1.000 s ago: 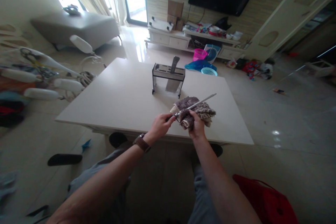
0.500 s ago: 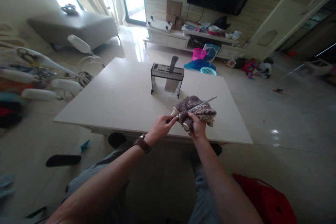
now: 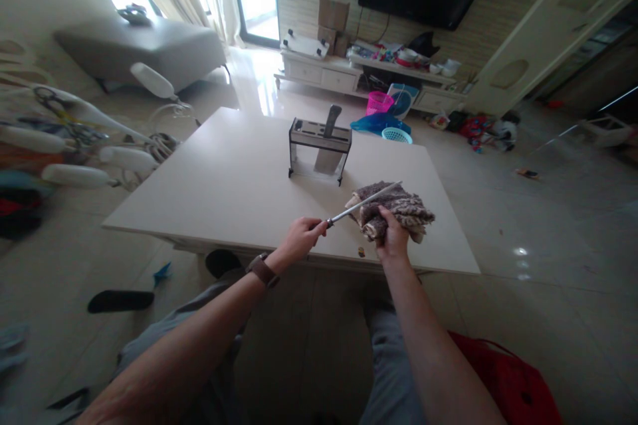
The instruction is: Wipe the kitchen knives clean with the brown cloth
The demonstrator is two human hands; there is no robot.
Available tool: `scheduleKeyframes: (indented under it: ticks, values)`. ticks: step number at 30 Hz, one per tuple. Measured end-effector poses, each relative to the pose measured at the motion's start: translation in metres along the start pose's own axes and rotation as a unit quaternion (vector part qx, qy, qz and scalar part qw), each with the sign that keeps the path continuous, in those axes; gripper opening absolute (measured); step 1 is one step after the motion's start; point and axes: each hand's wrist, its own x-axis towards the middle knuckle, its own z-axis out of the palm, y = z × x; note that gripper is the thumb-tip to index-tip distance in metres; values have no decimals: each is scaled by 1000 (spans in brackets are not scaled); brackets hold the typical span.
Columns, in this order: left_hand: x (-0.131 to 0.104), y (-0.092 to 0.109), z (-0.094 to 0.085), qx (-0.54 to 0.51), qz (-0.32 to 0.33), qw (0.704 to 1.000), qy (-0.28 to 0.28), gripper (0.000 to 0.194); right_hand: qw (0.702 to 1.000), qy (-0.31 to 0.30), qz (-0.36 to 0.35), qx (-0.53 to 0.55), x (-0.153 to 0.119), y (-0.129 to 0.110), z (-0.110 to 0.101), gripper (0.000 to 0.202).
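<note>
My left hand, with a watch at its wrist, is closed round the dark handle of a honing steel. The long thin rod points up to the right, and its far part lies across a brown-and-cream cloth. Bunched in folds over the table's front right part, the cloth is gripped by my right hand, thumb on top. Behind them a knife block with a metal frame stands upright, holding a cleaver with its dark handle up.
The white table carries all this; a small brown-yellow thing lies at its front edge. Beyond its far edge are a blue basket and a pink basket. A red bag is on the floor at right.
My right hand has moved right with the cloth, and more of the steel's rod shows bare. My left hand has shifted slightly left. The small thing on the table edge is now uncovered.
</note>
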Motion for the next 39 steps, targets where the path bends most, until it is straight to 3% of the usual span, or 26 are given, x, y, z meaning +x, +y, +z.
scheduleKeyframes:
  ticks: [5, 10, 13, 18, 21, 24, 28, 34, 39]
  values:
    - [7, 9, 17, -65, 8, 998, -21, 52, 998, -68, 13, -7, -32, 17, 24, 31]
    - [14, 6, 24, -87, -3, 996, -6, 52, 995, -91, 29, -19, -36, 26, 31, 30]
    - [14, 3, 22, -58, 12, 998, -2, 50, 997, -71, 24, -22, -34, 29, 31, 33]
    - [9, -1, 20, 30, 106, 993, 41, 32, 1000, -21, 6, -22, -34, 32, 26, 33]
    - [5, -4, 15, 67, 124, 990, 31, 29, 999, 0, 18, -30, -31, 27, 22, 33]
    - [0, -8, 6, 129, 114, 985, 9, 24, 999, 26, 6, -31, -24, 20, 17, 33]
    - [-5, -16, -5, 195, 102, 975, 2, 32, 998, 37, -47, -30, -6, 12, 7, 31]
    - [-3, -23, -12, 172, 60, 983, 16, 39, 993, 55, -107, -13, 15, 4, -7, 28]
    - [5, -19, -1, 84, 16, 996, 4, 53, 999, 17, -34, 10, 2, 2, 2, 34]
